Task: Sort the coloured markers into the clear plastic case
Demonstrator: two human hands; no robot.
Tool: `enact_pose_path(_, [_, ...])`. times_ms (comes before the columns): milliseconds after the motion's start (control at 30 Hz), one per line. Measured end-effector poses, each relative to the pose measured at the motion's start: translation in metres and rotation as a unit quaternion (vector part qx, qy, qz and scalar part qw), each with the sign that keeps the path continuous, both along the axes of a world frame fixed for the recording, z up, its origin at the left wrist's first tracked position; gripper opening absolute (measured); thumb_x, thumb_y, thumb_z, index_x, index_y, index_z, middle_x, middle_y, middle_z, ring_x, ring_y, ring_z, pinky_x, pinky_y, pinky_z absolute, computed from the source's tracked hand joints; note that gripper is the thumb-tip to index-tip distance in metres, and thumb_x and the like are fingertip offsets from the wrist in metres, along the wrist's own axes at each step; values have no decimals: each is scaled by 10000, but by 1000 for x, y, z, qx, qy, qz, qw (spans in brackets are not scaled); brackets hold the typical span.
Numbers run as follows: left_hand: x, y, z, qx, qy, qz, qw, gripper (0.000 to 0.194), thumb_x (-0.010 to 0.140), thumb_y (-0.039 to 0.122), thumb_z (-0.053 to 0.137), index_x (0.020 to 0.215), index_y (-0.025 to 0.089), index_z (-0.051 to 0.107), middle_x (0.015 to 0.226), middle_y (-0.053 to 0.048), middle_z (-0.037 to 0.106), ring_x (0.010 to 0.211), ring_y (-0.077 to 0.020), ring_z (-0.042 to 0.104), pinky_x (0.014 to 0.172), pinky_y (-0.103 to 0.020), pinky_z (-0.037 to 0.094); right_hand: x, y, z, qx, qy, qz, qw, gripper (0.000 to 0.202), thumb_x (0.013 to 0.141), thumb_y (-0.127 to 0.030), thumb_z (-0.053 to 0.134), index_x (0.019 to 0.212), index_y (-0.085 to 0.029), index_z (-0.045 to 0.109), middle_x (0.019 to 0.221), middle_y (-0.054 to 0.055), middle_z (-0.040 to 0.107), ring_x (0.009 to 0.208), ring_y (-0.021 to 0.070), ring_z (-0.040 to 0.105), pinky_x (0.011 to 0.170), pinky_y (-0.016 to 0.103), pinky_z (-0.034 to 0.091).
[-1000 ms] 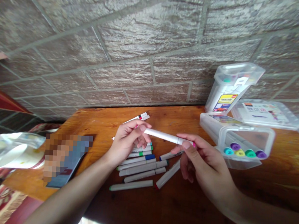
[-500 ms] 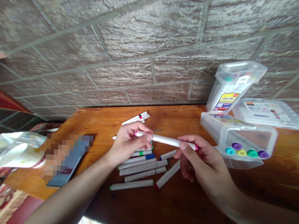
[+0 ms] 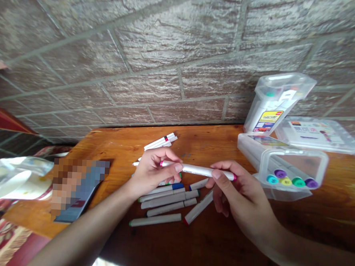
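Observation:
A white marker (image 3: pixel 197 170) with pink ends is held nearly level above the table, between both hands. My left hand (image 3: pixel 155 168) pinches its left end between thumb and fingers. At the other end, my right hand (image 3: pixel 240 189) grips it the same way. Below lie several loose white markers (image 3: pixel 168 198) with green, blue and dark ends. Another marker (image 3: pixel 199 208) with a red end slants down by my right fingers, partly hidden. Behind my left hand are a few thinner white pens (image 3: pixel 160 142), one with a red and black band.
On the right, an open clear case (image 3: pixel 295 150) lies on its side with several markers inside. An upright clear marker box (image 3: pixel 269 110) and a flat clear case (image 3: pixel 321 134) stand behind it. A dark flat device (image 3: pixel 83 195) and a white cup (image 3: pixel 24 184) are left. A stone-patterned wall closes the back.
The pink-ended marker has tipped slightly, its right end a little lower and its left end a little lower too. Both hands keep hold of it; the other things stay put.

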State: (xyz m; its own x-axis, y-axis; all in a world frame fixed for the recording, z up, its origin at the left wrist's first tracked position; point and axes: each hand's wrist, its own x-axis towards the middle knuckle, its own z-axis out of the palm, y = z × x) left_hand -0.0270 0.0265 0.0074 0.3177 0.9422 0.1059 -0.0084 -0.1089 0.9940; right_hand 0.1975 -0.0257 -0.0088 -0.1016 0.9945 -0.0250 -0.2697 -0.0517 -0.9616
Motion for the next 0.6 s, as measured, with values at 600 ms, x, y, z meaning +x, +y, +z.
enact_pose_path(600, [-5,4,-6,27,-36,10,999,252,934,382,818,993,137,831,708,-84,808,441,-90,544,468,-216,472,-1,-1,1,-14,6,-9,1000,396,947,-592,744,1036,-219,646,784,-11,720,399,89,561,344,178,398])
